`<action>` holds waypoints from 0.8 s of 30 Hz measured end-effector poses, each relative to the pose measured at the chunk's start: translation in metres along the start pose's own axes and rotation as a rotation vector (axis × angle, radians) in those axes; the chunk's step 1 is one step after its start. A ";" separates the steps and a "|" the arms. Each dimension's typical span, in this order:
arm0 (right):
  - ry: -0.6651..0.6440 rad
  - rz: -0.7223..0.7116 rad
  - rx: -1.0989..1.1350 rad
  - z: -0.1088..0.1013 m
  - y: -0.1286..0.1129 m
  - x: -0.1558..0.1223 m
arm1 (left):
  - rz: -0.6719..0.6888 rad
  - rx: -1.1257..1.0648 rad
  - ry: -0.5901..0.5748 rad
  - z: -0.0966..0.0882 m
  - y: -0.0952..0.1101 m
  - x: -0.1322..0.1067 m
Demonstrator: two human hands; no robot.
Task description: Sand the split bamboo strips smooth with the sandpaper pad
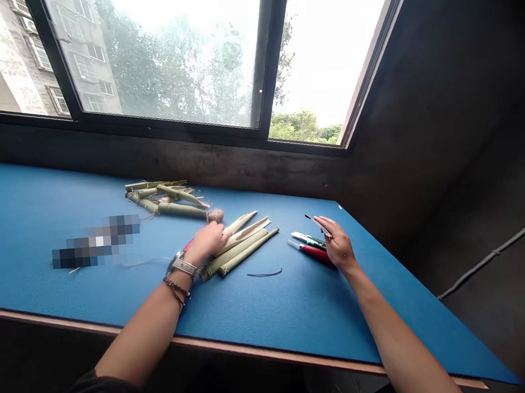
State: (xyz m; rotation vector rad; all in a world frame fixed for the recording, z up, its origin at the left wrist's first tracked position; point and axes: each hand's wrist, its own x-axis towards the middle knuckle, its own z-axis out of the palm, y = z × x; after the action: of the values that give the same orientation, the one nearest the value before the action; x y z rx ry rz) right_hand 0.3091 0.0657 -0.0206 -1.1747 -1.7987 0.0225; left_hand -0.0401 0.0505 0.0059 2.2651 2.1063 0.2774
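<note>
My left hand, with a watch and a beaded bracelet at the wrist, rests palm down over the left ends of several split bamboo pieces. Its fingers are curled, and a bit of something pink-red peeks out beside it; what it grips is hidden. Just beyond the fingers sits a small ball of twine. Above the tools at the right, my right hand is closed around a slim dark-tipped tool that looks like a small brush. Beneath it lie a red-handled awl and a green-and-white cutter.
Tied bamboo sections form a frame towards the back of the blue table. A dark thin cord lies in front of the loose pieces. Something blurred out lies at the left. Behind the table stand a wall and a window.
</note>
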 end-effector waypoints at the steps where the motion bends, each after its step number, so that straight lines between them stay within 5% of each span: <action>1: -0.007 -0.002 0.000 0.000 0.000 0.000 | -0.015 0.006 -0.008 -0.001 0.000 0.000; 10: -0.063 0.035 -0.002 0.004 0.012 0.001 | -0.098 0.112 -0.249 -0.038 -0.004 -0.018; 15: -0.070 0.037 0.023 0.009 0.015 0.000 | -0.047 0.132 -0.234 -0.056 0.000 -0.048; 20: -0.068 0.035 0.049 0.013 0.017 0.000 | 0.050 0.081 -0.148 -0.041 0.004 -0.090; 24: -0.064 0.043 0.072 0.016 0.019 -0.001 | 0.067 0.065 -0.113 -0.016 0.000 -0.101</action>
State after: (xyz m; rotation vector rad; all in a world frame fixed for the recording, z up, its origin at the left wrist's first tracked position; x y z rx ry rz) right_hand 0.3109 0.0822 -0.0394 -1.1727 -1.8127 0.1502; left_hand -0.0490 -0.0515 0.0107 2.3300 2.0162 0.0811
